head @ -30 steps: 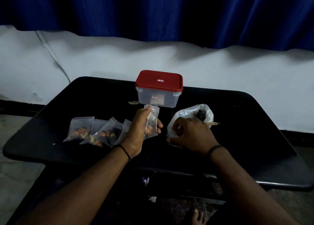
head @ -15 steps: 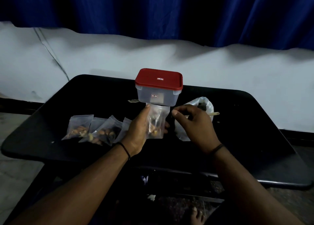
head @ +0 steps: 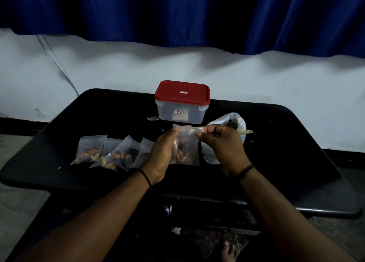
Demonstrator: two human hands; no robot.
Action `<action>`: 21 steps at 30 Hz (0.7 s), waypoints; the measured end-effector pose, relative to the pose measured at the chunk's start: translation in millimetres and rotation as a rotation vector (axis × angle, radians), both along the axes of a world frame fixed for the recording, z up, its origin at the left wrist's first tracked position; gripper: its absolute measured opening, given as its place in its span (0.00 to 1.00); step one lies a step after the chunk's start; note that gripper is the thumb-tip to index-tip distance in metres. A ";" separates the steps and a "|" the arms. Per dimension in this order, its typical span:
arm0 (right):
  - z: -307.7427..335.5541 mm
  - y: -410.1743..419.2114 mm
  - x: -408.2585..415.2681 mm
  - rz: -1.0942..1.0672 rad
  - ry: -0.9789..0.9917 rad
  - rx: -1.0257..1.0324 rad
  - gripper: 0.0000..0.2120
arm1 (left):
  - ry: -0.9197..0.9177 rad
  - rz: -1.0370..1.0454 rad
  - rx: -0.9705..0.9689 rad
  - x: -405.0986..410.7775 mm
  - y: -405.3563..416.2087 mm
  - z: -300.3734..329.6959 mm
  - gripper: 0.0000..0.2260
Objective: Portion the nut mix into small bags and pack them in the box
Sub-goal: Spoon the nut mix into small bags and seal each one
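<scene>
A small clear bag (head: 186, 149) with nuts in its bottom stands upright between my hands at the table's middle. My left hand (head: 163, 153) grips its left side, thumb at the top edge. My right hand (head: 223, 145) pinches the bag's top right corner. Behind them stands the clear box (head: 181, 111) with its red lid (head: 182, 92) shut. The large plastic bag of nut mix (head: 235, 121) lies open behind my right hand, partly hidden by it. Several filled small bags (head: 92, 149) lie in a row to the left.
The black table (head: 286, 153) has rounded edges and drops off in front of me and to the sides. A thin wooden stick (head: 246, 131) pokes out by the nut mix bag. A scrap (head: 153, 118) lies left of the box. White wall and blue curtain behind.
My right hand left the large nut mix bag, moved left and took hold of the small bag's top corner. My left hand kept holding the small bag and turned it flatter towards me.
</scene>
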State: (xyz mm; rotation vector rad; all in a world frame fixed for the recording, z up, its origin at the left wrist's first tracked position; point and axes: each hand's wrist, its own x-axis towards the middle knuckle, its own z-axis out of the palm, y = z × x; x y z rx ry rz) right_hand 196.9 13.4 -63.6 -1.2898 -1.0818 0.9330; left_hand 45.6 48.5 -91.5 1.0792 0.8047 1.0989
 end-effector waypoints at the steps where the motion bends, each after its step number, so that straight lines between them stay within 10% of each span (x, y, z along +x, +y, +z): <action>1: -1.4 0.5 0.7 -0.002 -0.022 0.002 0.04 | 0.008 0.043 0.025 0.0 0.4 0.3 0.21; 21: -3.6 0.8 -6.4 -0.022 -0.196 -0.024 0.06 | 0.155 0.205 0.219 -10.9 1.0 3.7 0.03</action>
